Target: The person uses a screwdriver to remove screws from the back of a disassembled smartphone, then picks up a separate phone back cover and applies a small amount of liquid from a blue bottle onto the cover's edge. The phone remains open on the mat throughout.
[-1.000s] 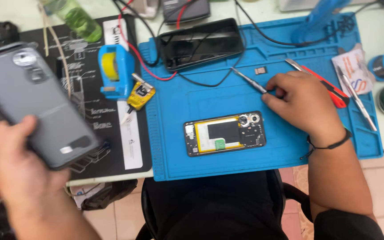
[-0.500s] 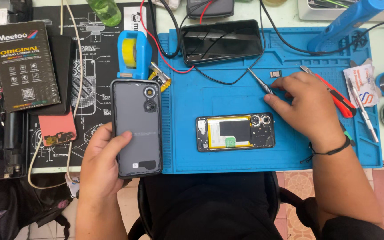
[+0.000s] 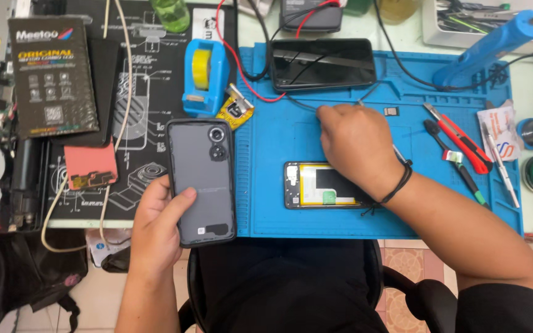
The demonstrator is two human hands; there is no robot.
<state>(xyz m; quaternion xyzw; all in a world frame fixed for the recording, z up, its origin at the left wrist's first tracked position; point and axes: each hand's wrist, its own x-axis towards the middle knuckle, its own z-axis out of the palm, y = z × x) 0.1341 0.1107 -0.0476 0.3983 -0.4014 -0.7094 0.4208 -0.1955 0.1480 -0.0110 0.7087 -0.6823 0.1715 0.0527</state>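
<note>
Largest first: the blue silicone work mat (image 3: pixel 279 209) fills the middle of our bench, with a black printed mat (image 3: pixel 137 117) to its left. Our left hand (image 3: pixel 158 231) wraps around a grey phone back cover (image 3: pixel 202 179) at the near left edge of the blue mat, thumb pressed on its face, fingers curled behind; the cover's long axis runs near to far, camera cut-out at the far end. Just right of it lies the opened phone (image 3: pixel 319 185), long axis left to right, its yellow-edged battery showing (our right forearm hides its right end). Our right hand (image 3: pixel 356 145) rests knuckles-up just beyond that phone, closed around thin tweezers (image 3: pixel 397 151); we cannot tell how tightly the fingers pinch. So the cover sits left of the open phone and turned crosswise to it, the left hand nearer. Farther off lie a dark phone screen (image 3: pixel 322 63), a blue tape dispenser (image 3: pixel 205 74), a red-handled cutter (image 3: pixel 458 139) and a small chip (image 3: pixel 390 111).
</note>
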